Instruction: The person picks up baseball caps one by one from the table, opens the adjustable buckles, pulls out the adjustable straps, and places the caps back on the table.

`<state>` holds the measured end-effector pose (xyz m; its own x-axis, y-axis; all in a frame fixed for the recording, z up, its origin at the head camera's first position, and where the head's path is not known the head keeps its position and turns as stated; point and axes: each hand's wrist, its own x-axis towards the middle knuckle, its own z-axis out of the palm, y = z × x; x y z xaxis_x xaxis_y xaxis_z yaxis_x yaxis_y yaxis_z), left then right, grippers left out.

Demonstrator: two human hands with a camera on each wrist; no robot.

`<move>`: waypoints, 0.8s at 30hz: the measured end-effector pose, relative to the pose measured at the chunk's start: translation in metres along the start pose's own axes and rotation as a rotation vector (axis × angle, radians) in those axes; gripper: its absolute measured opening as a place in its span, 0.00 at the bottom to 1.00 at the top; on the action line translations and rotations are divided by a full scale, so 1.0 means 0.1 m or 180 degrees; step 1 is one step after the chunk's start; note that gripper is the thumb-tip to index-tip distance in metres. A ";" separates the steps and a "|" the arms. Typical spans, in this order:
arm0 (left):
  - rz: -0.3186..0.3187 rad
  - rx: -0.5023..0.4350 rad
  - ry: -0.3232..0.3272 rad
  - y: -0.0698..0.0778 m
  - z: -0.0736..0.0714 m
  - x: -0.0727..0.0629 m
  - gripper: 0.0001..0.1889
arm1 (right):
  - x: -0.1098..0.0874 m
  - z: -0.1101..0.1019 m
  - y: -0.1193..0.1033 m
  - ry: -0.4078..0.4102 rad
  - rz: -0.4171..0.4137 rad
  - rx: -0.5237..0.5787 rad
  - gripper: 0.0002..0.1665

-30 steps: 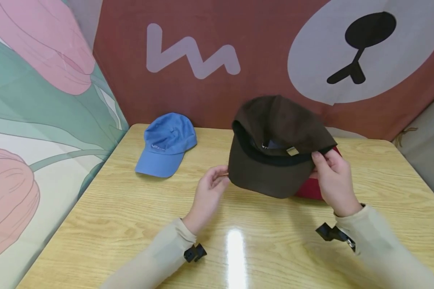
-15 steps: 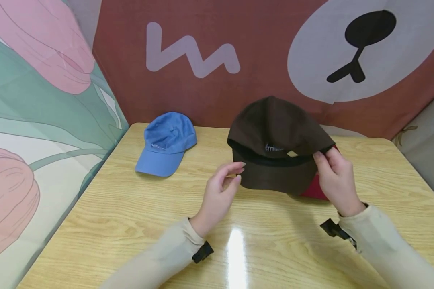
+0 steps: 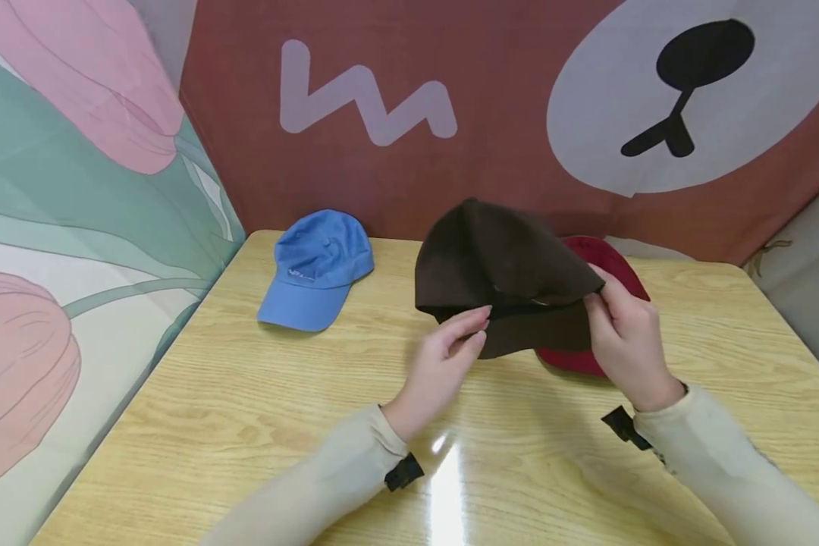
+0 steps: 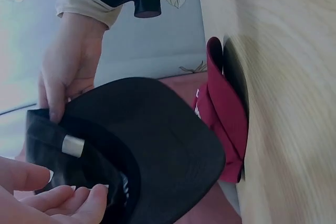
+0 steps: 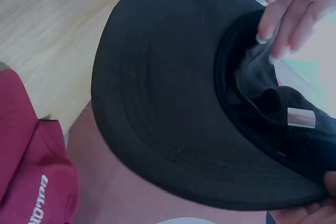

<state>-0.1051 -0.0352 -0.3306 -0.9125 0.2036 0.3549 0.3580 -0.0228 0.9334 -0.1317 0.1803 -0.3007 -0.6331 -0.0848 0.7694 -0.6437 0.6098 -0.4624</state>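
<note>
A dark brown baseball cap is held above the table, its crown up and its brim toward me. My right hand pinches the cap's right edge between thumb and fingers. Close to the cap's front opening is my left hand, its fingers loosely extended. In the right wrist view, the fingers of the left hand lie over the opening without curling round it. The brim's underside and a small metal clasp on the strap show there. Behind the brown cap, a red cap is partly hidden.
A blue baseball cap lies at the back left of the wooden table. A brown printed cloth hangs behind the table, and a floral cloth hangs along its left side.
The brown cap has tipped and shifted left, so its brim shows less and more of the red cap shows. My left hand has moved right to the cap's opening.
</note>
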 end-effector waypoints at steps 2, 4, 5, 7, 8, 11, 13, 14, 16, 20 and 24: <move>-0.0112 0.0013 -0.0071 -0.01 0.02 0.02 0.18 | 0.00 0.01 0.00 -0.0010 -0.0104 -0.0013 0.17; -0.0214 0.0017 -0.0131 -0.01 0.04 0.03 0.19 | 0.00 0.03 -0.02 -0.0009 -0.0182 -0.0014 0.18; -0.0260 0.0020 -0.0160 -0.01 0.05 0.04 0.19 | 0.00 0.03 -0.03 -0.0013 -0.0209 -0.0008 0.19; -0.0307 0.0012 -0.0222 -0.01 0.06 0.05 0.21 | 0.00 0.04 -0.05 -0.0034 -0.0283 0.0019 0.20; -0.0316 -0.0009 -0.0257 -0.02 0.06 0.06 0.22 | 0.00 0.04 -0.07 -0.0066 -0.0314 0.0031 0.21; -0.0333 -0.0155 -0.0396 -0.01 0.07 0.08 0.24 | 0.00 0.05 -0.11 -0.0093 -0.0414 0.0078 0.23; -0.0351 -0.0300 -0.0429 -0.02 0.08 0.09 0.26 | -0.01 0.07 -0.12 -0.0132 -0.0485 0.0074 0.24; -0.0365 -0.0406 -0.0429 -0.02 0.08 0.09 0.26 | -0.01 0.07 -0.12 -0.0160 -0.0513 0.0060 0.23; -0.0416 -0.0652 -0.0404 -0.01 0.08 0.10 0.24 | -0.03 0.09 -0.12 -0.0181 -0.0587 0.0047 0.25; -0.0490 -0.0975 -0.0252 0.02 0.06 0.11 0.17 | -0.06 0.12 -0.11 -0.0284 -0.0660 0.0009 0.27; -0.0462 -0.0784 0.0006 0.07 0.00 0.10 0.09 | -0.08 0.13 -0.08 -0.0295 -0.0587 0.0001 0.29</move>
<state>-0.1121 -0.0328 -0.3204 -0.9512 0.2202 0.2164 0.1647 -0.2308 0.9590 -0.1269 0.1663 -0.3093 -0.5414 -0.2670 0.7973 -0.7525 0.5769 -0.3178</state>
